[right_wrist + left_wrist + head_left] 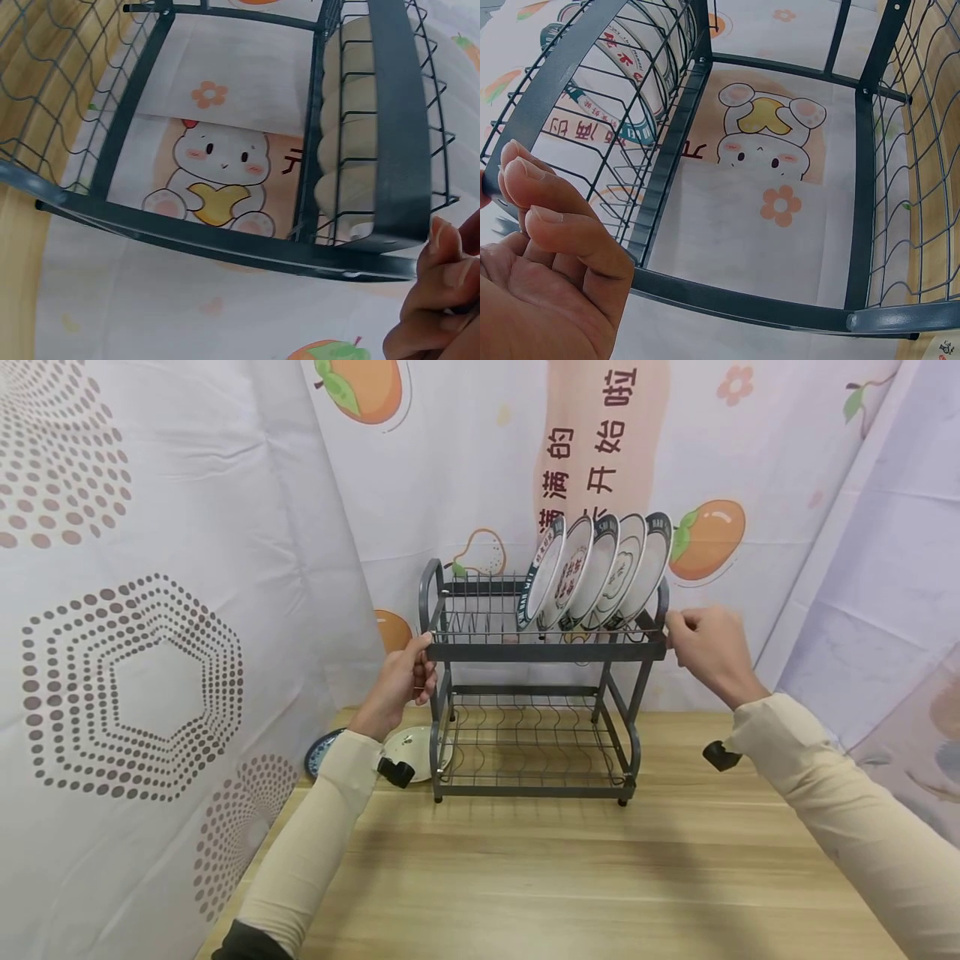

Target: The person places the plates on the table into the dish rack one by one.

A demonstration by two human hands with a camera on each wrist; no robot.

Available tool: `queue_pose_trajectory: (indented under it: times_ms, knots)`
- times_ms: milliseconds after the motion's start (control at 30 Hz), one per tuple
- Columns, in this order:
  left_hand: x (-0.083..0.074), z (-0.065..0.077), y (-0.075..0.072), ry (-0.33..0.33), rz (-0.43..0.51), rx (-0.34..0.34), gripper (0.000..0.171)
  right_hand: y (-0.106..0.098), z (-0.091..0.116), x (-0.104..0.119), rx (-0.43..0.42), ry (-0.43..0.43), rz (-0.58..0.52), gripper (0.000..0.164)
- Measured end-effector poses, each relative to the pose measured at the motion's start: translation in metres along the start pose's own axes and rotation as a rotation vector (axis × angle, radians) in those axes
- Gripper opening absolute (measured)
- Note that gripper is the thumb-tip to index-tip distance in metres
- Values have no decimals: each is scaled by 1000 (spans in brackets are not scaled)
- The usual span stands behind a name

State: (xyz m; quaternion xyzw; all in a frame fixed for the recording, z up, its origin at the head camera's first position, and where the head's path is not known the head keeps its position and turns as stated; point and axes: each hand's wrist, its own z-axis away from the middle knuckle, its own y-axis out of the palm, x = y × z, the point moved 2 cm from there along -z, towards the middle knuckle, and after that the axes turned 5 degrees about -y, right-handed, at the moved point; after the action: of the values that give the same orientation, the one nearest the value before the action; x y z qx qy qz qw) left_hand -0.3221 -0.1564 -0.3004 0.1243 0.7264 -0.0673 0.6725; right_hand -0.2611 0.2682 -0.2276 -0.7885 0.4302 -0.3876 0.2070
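Note:
A dark grey two-tier dish rack [543, 652] stands on the wooden table. Several white plates with dark green patterned rims [540, 572] lean upright in the right part of its upper tier; the lower tier holds no dishes. My left hand [401, 685] pinches the upper tier's front left corner, thumb on top and fingers curled below; the left wrist view shows these fingers [562, 225] beside the front bar. At the opposite front corner, my right hand [708, 647] grips the rack's edge with curled fingers. The right wrist view shows its fingertips [442, 247] against that corner, the thumb partly hidden.
A cream plate [408, 753] lies on the table behind the rack's left leg, with a blue-patterned dish [321, 753] beside it, partly covered by my left sleeve. Printed cloth [465, 468] hangs behind and at both sides. Wooden tabletop [555, 877] extends in front.

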Motion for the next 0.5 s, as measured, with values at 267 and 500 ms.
queue_pose_trajectory:
  times_ms: [267,500]
  knots:
    - [1,-1,-2,4,1,-9,57,6,4,-9,110,33,-10,42]
    - [2,-3,-1,10,7,8,56,6,7,-10,148,24,5,46]
